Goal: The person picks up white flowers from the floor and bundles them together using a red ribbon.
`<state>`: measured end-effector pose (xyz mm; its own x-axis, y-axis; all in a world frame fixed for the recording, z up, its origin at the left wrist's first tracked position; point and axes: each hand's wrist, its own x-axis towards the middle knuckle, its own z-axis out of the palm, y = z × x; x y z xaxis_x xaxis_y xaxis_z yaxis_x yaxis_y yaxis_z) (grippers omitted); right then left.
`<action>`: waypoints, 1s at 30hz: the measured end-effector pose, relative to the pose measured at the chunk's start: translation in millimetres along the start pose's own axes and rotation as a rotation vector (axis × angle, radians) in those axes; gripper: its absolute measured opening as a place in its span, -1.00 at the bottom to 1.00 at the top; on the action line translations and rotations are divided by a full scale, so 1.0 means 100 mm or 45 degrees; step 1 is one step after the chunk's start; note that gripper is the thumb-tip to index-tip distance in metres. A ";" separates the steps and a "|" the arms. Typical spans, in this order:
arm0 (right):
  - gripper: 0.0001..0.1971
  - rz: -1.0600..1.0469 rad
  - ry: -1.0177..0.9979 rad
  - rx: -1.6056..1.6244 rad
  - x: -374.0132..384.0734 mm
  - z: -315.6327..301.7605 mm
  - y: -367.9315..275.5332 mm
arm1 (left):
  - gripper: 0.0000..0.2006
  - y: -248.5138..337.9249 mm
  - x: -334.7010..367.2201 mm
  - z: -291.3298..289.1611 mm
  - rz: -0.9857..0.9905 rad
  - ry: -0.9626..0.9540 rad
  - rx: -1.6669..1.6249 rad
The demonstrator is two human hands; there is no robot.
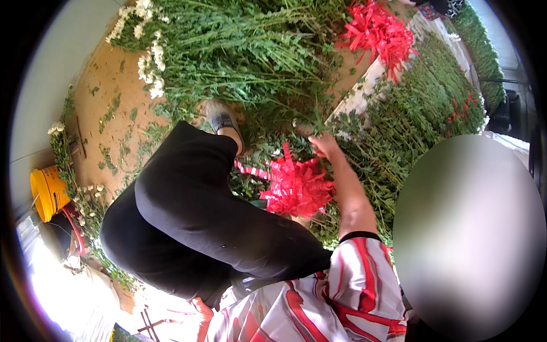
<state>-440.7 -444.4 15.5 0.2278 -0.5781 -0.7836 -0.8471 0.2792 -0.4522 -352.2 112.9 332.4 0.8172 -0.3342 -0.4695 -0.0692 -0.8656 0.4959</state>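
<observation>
The yellow bucket (pixel 48 192) sits at the far left, its round end turned outward; I cannot tell whether it stands upright or lies on its side, nor what is in it. Green stems with white flowers (pixel 152 68) lie beside it and in a large heap across the brown floor (pixel 99 122). On the right, more green stems (pixel 430 94) are spread over a white sheet (pixel 359 102).

The right hand (pixel 323 146) reaches among the leaves with its fingers partly curled; whether its grip is clenched on a stem cannot be made out. Just below it, the red ribbon bunch (pixel 299 185) rests among the greenery, between the arm and the black trousers (pixel 199 199). A second heap of red ribbon (pixel 379 37) lies farther up. The left hand (pixel 199 316) shows only partly at the lower edge; its grip cannot be told.
</observation>
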 end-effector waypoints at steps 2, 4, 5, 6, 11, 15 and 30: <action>-0.72 0.045 -0.521 0.223 -0.19 -0.12 -0.40 | -0.18 0.01 0.00 -0.05 -0.033 -0.061 -0.013; -0.71 0.022 -0.635 0.417 -0.53 -0.32 -0.82 | -0.18 0.04 0.02 -0.04 -0.055 -0.076 -0.050; -0.70 0.005 -0.644 0.532 -0.73 -0.49 -0.98 | -0.18 0.06 0.07 -0.01 -0.046 -0.092 -0.075; -0.70 -0.015 -0.664 0.601 -0.80 -0.73 -0.96 | -0.18 0.10 0.13 0.03 -0.032 -0.123 -0.106; -0.64 -0.290 -0.533 0.336 -1.41 -1.47 -0.86 | -0.17 0.08 0.23 0.13 0.009 -0.194 -0.240; -0.58 -0.144 -0.112 -0.750 -1.71 -1.48 -0.26 | -0.17 -0.20 -0.05 0.04 0.005 -0.186 -0.334; -0.75 -0.383 0.498 -1.298 -2.64 -1.68 1.01 | -0.15 -0.70 -0.19 0.10 0.006 -0.211 -0.560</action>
<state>-667.1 -392.2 248.7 0.4743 -0.7663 -0.4334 -0.8202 -0.5635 0.0987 -368.9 176.5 299.2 0.7124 -0.4237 -0.5595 0.2060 -0.6358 0.7438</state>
